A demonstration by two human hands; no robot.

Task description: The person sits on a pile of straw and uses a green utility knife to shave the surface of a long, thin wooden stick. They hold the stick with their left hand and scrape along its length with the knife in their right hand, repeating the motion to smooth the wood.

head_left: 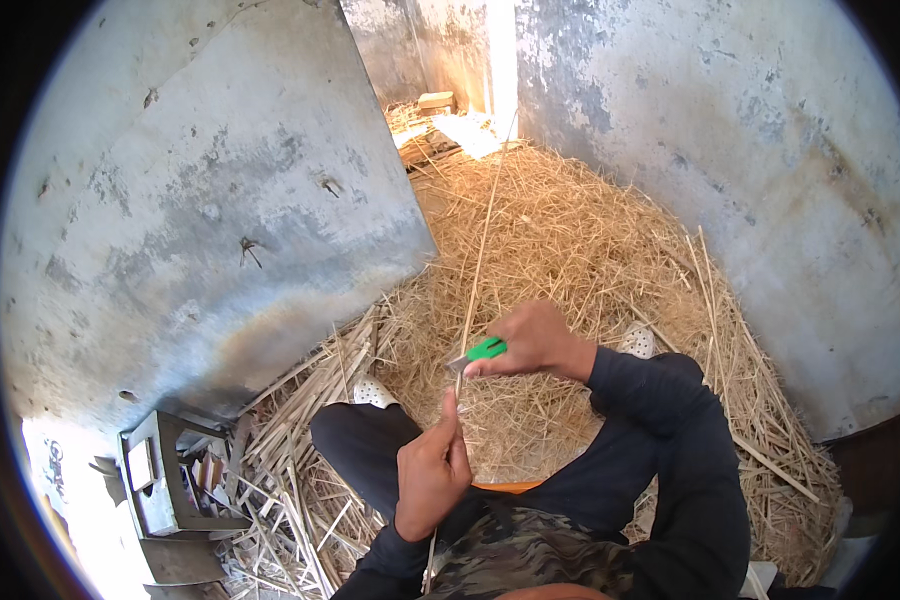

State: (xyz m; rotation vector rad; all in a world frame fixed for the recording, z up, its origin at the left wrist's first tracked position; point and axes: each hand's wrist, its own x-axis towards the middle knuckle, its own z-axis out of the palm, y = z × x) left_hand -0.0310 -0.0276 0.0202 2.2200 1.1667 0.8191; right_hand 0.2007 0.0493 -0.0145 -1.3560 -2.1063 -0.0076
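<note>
A long, thin strip (484, 235), pale like split bamboo or cane, runs from the far bright gap down toward my lap. My left hand (434, 476) is closed on its near part, thumb pointing up along it, and a short end shows below the wrist. My right hand (535, 340) grips a green-handled knife (487, 348) just beyond the left thumb. The knife's metal blade lies against or across the strip; the exact contact is too small to make out.
Fine shavings (570, 225) cover the floor between two worn walls. Split sticks (290, 480) are heaped at left, with more sticks (780, 450) along the right wall. A small wooden stand (175, 470) is at lower left. White perforated shoes (374, 392) show beside my bent legs.
</note>
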